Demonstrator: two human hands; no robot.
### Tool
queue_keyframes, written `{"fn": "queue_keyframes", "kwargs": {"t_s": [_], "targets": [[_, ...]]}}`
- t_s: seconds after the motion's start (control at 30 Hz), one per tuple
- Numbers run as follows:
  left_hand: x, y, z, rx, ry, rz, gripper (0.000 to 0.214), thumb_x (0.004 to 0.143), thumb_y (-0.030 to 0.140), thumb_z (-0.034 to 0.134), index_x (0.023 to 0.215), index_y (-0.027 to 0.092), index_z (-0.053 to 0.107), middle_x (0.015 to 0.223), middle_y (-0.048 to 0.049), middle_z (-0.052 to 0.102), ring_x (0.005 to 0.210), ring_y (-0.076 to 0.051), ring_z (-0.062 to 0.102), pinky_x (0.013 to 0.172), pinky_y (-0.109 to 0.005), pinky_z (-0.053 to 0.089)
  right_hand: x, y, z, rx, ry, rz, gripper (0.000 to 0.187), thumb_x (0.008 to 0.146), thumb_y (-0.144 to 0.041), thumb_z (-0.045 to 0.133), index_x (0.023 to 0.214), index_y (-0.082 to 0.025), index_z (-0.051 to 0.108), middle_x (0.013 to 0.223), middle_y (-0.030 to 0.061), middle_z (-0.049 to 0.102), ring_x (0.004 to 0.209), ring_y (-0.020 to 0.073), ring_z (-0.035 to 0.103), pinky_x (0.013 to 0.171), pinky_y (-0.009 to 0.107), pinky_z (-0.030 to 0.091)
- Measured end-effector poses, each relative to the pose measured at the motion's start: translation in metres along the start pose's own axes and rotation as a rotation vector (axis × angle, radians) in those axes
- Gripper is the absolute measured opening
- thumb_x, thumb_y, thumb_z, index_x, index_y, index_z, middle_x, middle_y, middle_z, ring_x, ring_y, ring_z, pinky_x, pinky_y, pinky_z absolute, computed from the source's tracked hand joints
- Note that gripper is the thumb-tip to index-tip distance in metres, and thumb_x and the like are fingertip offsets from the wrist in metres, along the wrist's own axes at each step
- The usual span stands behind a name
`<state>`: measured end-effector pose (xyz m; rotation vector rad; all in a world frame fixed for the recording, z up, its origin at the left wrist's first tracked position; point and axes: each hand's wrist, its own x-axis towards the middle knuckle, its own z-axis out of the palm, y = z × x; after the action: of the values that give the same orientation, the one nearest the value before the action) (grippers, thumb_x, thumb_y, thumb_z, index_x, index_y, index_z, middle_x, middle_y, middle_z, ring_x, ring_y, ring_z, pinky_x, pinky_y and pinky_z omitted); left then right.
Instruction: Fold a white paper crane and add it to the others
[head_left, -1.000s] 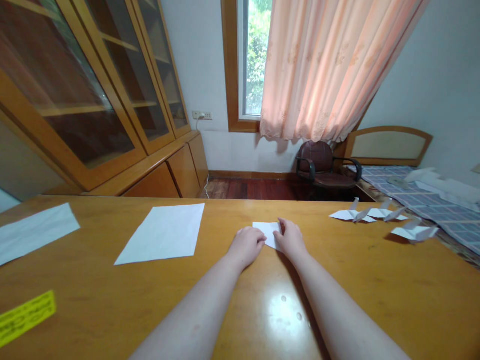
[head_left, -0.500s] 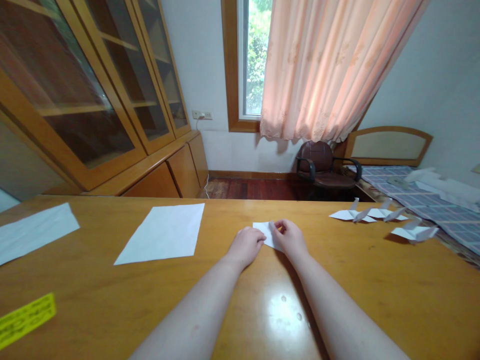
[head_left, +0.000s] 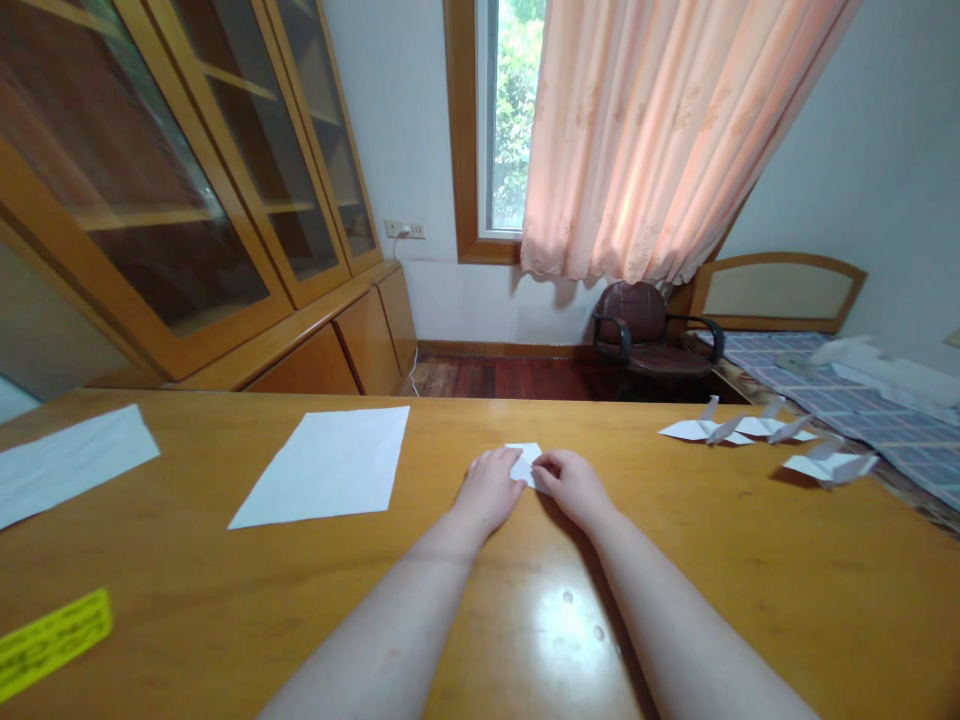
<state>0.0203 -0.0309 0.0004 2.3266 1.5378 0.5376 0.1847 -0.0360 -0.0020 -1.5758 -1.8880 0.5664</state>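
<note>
A small folded piece of white paper [head_left: 526, 460] lies on the wooden table [head_left: 675, 560] just beyond my hands. My left hand [head_left: 491, 487] rests on its left edge with curled fingers pressing the paper down. My right hand [head_left: 574, 484] pinches the paper's right part, thumb and fingers closed on a fold. Both hands meet over the paper and hide most of it.
A flat white sheet [head_left: 328, 465] lies to the left, another sheet [head_left: 67, 462] at the far left, and a yellow slip [head_left: 52, 634] near the front left. Several folded paper planes [head_left: 765, 432] sit at the right. Beyond the table stand a cabinet, an office chair [head_left: 651, 335] and a bed.
My right hand has folded the paper's right part over to the left, so the visible paper is smaller. Both hands have drawn closer together.
</note>
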Motion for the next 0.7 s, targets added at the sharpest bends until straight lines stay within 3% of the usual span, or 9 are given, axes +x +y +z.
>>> {"fn": "queue_keyframes", "kwargs": {"t_s": [0.23,0.5,0.7], "targets": [[-0.0011,-0.0008,0.0038,0.096,-0.093,0.027,0.04,0.084,0.027,0.044,0.124,0.032,0.05,0.136,-0.0014,0.045,0.125,-0.022,0.036,0.108,-0.045,0.021,0.0019,0.0031,0.0026,-0.043,-0.023,-0.016,0.015,0.076,-0.024,0.054,0.08,-0.019,0.068,0.072,0.0026,0.066,0.064,0.0141,0.056,0.061,0.024,0.038],[-0.0004,-0.0052,0.0072,0.088,-0.102,0.057,0.038,0.087,0.027,0.04,0.124,0.032,0.05,0.137,0.0,0.045,0.128,-0.023,0.033,0.107,-0.049,0.021,0.0044,0.0081,0.0008,-0.17,0.091,0.052,0.014,0.075,-0.023,0.057,0.08,-0.021,0.07,0.086,0.0052,0.069,0.088,0.0191,0.058,0.082,0.03,0.039],[0.0011,-0.0068,0.0071,0.113,-0.053,0.007,0.037,0.087,0.023,0.041,0.121,0.032,0.052,0.134,0.001,0.049,0.125,-0.023,0.037,0.106,-0.051,0.021,0.0043,0.0089,0.0,-0.173,0.051,0.034,0.018,0.075,-0.02,0.056,0.081,-0.024,0.072,0.086,0.0034,0.07,0.086,0.0191,0.059,0.08,0.03,0.04]]}}
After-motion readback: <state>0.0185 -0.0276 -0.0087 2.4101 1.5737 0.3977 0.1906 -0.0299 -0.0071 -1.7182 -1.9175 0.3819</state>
